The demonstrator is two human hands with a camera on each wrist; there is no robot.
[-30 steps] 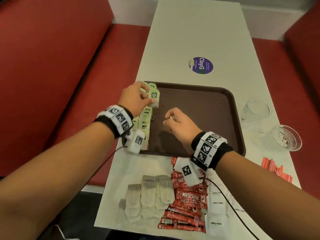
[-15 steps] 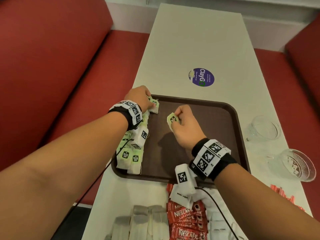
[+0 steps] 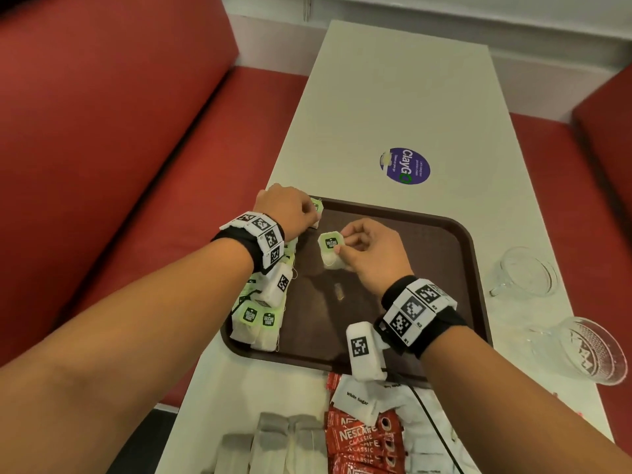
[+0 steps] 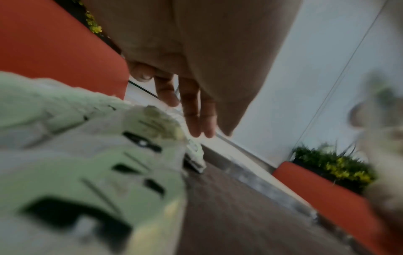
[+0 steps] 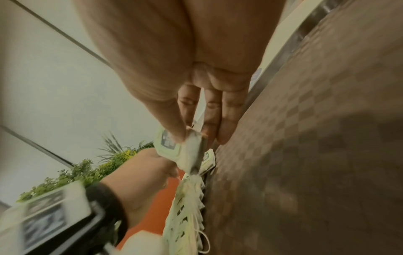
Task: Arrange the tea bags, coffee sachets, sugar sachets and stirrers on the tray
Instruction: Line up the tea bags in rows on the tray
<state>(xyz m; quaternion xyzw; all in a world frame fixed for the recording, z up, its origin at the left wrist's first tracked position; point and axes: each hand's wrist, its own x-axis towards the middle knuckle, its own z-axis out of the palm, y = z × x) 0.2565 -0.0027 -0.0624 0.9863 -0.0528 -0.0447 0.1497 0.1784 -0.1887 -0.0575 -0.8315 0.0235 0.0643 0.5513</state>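
**Tea bags being set on a tray**

A white bench (image 3: 393,97) runs between red seats (image 3: 102,131). On its brown tray (image 3: 427,254), the right hand (image 3: 369,254) pinches a green-tagged tea bag (image 3: 331,249); the left hand (image 3: 287,210) touches the far-left bag (image 3: 316,208) of a row (image 3: 260,319); its grip is unclear.

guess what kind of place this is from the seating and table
Probably a cafe or canteen booth: padded red bench seats flank a long white table, a round purple ClayGo clean-up sticker sits on it, beside a brown plastic serving tray.
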